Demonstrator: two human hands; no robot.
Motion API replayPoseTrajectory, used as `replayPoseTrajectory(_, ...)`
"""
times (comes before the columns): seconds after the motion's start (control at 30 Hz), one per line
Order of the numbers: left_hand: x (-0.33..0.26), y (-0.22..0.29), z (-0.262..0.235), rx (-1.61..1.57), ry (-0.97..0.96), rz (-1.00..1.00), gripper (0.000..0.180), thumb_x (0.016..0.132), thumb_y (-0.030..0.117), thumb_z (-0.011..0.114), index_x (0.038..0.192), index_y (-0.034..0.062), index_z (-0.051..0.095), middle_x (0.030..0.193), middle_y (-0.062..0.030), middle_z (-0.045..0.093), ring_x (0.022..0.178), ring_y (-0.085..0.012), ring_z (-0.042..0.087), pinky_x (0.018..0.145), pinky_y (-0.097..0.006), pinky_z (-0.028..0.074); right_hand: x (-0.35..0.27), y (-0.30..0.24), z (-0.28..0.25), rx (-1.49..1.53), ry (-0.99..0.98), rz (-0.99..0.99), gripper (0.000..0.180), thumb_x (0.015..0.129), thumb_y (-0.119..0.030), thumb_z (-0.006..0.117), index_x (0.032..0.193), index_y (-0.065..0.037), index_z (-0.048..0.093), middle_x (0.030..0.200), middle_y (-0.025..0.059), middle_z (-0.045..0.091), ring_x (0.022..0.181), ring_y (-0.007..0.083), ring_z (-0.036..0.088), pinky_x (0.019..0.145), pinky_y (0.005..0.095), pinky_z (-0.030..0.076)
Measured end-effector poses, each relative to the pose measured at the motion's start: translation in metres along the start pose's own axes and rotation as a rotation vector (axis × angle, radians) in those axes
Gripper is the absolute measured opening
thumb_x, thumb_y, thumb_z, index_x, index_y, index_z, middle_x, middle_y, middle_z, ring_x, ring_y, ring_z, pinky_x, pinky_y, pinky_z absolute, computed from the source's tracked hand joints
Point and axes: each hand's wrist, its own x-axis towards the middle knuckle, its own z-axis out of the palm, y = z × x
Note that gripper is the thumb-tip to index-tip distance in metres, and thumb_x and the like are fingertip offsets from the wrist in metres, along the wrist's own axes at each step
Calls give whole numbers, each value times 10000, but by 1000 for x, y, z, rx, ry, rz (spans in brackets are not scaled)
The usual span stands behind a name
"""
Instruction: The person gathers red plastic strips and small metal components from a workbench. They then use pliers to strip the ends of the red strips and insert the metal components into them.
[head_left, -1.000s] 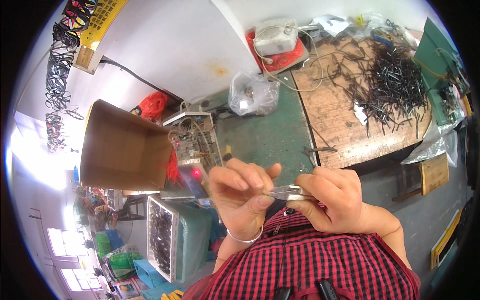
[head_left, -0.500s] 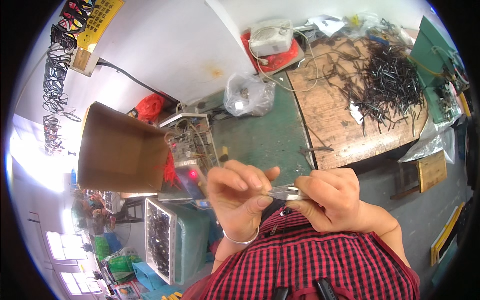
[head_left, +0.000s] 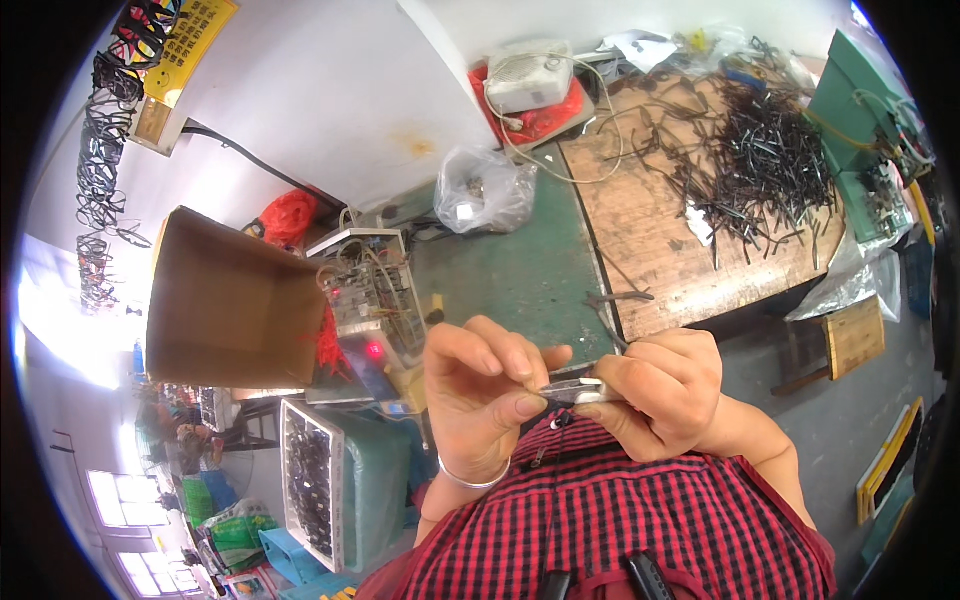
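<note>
Pinching a small metal part between both hands, close to your chest.

Your left hand grips one end with thumb and fingers closed on it, and your right hand is curled shut around the other end; what kind of part it is stays too small to tell. You look midway through fitting or adjusting it, so the next move likely calls for a steady right grip while the left fingertips work. Against a second ago, both hands sit almost the same, with the cardboard box and wooden bench shifted slightly in view.
</note>
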Motion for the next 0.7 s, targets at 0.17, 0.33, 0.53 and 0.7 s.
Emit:
replayPoseTrajectory(0.17, 4, 3, -2, 70, 8, -17, 426, 698, -85, 757, 962, 88, 471, 888, -47, 524, 741, -153, 583, 940, -451, 542, 2, 1, 0, -7, -35, 34, 255, 677, -181, 776, 816, -33, 621, 577, 24, 495, 440, 158, 499, 394, 280, 369)
replayPoseTrajectory(0.33, 6, 5, -5, 49, -64, -11, 407, 723, -105, 740, 987, 61, 479, 909, -88, 554, 807, -175, 619, 931, -459, 543, 6, 3, -4, 2, -76, 44, 252, 684, -205, 770, 816, -45, 627, 584, 23, 506, 444, 167, 507, 398, 289, 377)
replayPoseTrajectory(0.53, 10, 5, -12, 65, -93, 4, 390, 740, -121, 724, 998, 52, 488, 926, -102, 569, 845, -183, 634, 943, -467, 533, 6, 7, 0, 0, -73, 35, 257, 686, -223, 765, 819, -49, 630, 583, 18, 499, 443, 164, 502, 395, 290, 368)
replayPoseTrajectory(0.7, 12, 3, -13, 34, -69, -39, 390, 738, -129, 720, 995, 54, 491, 925, -101, 568, 846, -185, 635, 951, -466, 527, 6, 12, -1, -25, -85, 15, 247, 688, -213, 763, 813, -46, 631, 581, 21, 496, 442, 166, 498, 394, 291, 359)
